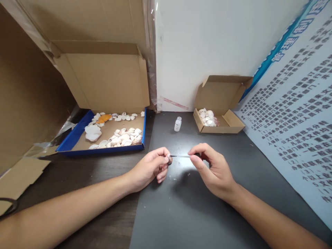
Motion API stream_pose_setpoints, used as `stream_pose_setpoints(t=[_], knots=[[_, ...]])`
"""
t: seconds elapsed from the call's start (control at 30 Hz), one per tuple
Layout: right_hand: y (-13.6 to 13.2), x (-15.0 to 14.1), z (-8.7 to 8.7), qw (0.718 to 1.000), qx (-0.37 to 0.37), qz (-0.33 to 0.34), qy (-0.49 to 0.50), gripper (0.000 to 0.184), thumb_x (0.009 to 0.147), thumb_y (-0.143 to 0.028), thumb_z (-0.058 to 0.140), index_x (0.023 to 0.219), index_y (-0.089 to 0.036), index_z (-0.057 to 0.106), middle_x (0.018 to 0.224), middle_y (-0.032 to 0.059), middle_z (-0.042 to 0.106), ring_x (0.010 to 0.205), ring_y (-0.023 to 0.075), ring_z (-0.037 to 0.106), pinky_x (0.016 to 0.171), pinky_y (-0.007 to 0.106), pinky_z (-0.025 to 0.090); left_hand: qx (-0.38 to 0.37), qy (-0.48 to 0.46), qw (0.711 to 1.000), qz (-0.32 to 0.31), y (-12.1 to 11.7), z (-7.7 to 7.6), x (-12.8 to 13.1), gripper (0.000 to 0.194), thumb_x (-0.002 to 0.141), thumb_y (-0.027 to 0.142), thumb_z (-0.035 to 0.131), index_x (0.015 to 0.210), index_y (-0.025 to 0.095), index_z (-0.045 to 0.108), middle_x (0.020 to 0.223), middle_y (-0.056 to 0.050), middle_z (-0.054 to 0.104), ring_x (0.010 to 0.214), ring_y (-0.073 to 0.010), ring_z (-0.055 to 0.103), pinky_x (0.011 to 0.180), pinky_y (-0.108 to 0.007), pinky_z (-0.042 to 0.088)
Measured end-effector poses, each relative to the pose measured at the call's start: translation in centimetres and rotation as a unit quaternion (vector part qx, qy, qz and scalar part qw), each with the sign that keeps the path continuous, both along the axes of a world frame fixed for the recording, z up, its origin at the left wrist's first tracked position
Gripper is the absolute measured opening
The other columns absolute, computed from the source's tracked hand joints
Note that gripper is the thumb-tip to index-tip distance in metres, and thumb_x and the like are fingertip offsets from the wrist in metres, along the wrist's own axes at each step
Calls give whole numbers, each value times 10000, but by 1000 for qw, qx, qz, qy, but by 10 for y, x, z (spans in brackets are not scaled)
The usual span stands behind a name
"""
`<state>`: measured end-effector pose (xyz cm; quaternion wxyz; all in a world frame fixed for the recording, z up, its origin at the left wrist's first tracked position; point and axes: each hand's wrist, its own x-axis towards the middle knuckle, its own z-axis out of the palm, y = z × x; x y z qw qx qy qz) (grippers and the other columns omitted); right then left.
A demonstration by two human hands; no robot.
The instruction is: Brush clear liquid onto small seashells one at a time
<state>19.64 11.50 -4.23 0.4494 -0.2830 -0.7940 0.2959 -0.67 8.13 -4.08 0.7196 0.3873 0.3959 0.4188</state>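
Observation:
My left hand (151,168) pinches a small brownish shell (169,160) between thumb and fingers, just above the dark mat (186,207). My right hand (212,168) holds a thin brush-like stick (181,156) by its dark cap end. The stick's tip touches the shell. A small clear bottle (177,123) without its cap stands on the mat behind the hands.
A blue-rimmed cardboard box (101,147) at the left holds several white shells and an orange one. A small open cardboard box (220,129) at the right back holds more shells. A printed poster (298,114) leans on the right; cardboard walls stand at the left.

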Motion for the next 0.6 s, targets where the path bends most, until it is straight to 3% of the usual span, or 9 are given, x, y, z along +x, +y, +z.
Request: stream_pose_setpoints(t=[0.2,0.4,0.5,0.6], knots=[[1,0,-4,1000,-18,-2,21,100,929,-208,581,1019,-235,546,736,-40,517,611,123,485,579,235,423,3,2,1000,5,1,-3,0,167,851,278,571,778,170,466,522,81,405,379,-28,384,395,-137,344],[3,-2,-5,998,-45,-38,-3,82,899,-220,609,914,-222,528,653,-60,455,549,115,448,513,229,382,12,-7,1000,8,1,-4,0,156,855,268,554,774,169,466,521,82,405,368,-30,378,384,-141,345],[4,-3,-5,998,-53,-17,31,60,924,-237,577,943,-221,522,665,-57,475,557,113,462,515,224,388,9,-11,1000,10,1,-4,0,158,855,264,555,775,169,458,529,82,406,375,-27,374,390,-140,346],[3,-3,-7,998,-60,-9,2,73,926,-244,586,934,-218,518,645,-61,467,546,114,454,514,230,379,6,-13,1000,10,2,-4,0,160,849,263,557,771,172,451,515,83,398,375,-30,370,389,-139,348]])
